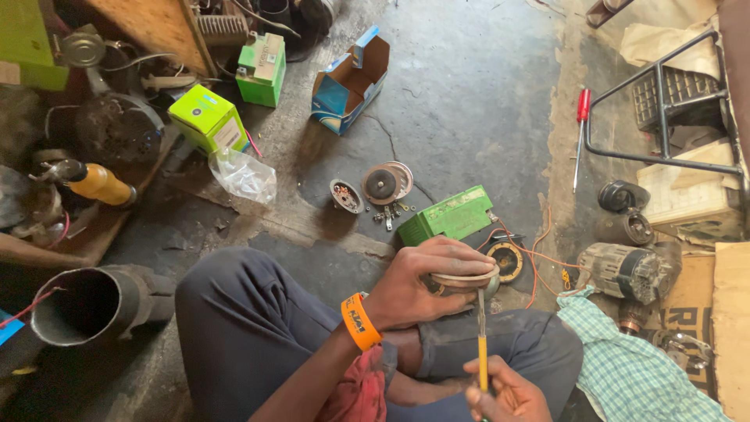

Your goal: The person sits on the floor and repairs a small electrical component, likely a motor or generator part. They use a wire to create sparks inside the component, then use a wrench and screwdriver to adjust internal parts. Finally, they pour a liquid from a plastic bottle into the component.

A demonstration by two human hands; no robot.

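Down on the cracked, oil-stained concrete floor [469, 94], a person in dark trousers [250, 328] is sitting cross-legged. Beyond the fingertips a green rectangular battery casing [447, 216] is lying flat, and farther out a round grey metal horn disc [383, 184] is resting among loose screws. Out past the knuckles to the right, a red-handled screwdriver [581, 117] is lying well apart.

The left hand [414, 285], wearing an orange wristband [360, 320], is curling its fingers [461, 254] over the top of a round tan metal horn shell [467, 279], clamping it just above the knee. The right hand [500, 395] is pinching a thin yellow-handled screwdriver [482, 344] between thumb and forefingers, its tip touching the shell's underside, right beneath the left fingertips.

As I judge it, the tip could be slipping off the shell and jabbing the left palm, since the shell is being steadied by hand alone and the push is running toward those fingers.
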